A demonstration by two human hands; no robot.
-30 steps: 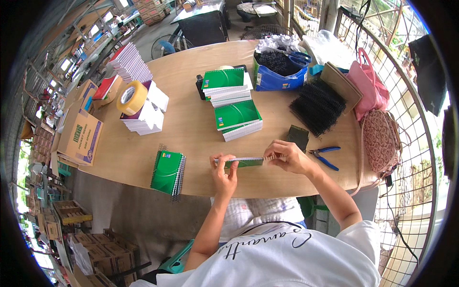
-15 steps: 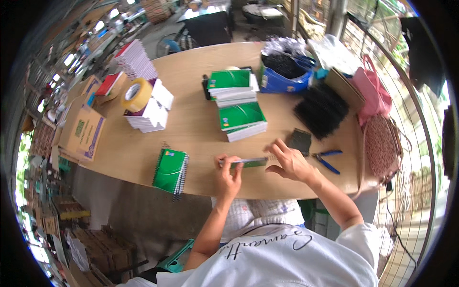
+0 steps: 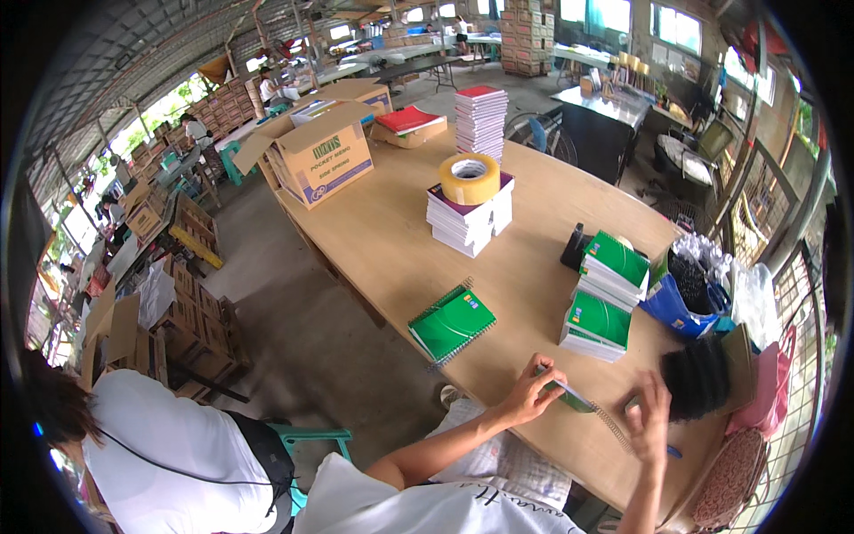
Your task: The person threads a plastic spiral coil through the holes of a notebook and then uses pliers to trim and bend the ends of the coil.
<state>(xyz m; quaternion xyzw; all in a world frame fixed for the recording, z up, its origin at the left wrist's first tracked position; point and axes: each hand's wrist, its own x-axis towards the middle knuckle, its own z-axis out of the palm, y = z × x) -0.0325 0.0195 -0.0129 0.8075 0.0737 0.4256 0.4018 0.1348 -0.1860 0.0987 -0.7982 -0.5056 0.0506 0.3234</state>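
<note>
Both hands work at the near edge of the desk (image 3: 391,240): the left hand (image 3: 527,398) pinches one end of a small green notebook (image 3: 574,400), while the right hand (image 3: 652,418) rests with spread fingers over the other end, where a wire spiral binding (image 3: 610,425) juts out; whether it grips the wire I cannot tell. The spiral looks only partly seated, so this notebook seems to be mid-binding.

Just beyond, to the left, one finished green spiral notebook (image 3: 452,323) lies alone. To the right, a pile of black coils (image 3: 696,378) and two stacks of green notebooks (image 3: 605,298) wait beside a blue bin (image 3: 680,307).

Farther off stand a tape roll (image 3: 471,178) on a purple-topped stack and an open cardboard box (image 3: 318,151).
</note>
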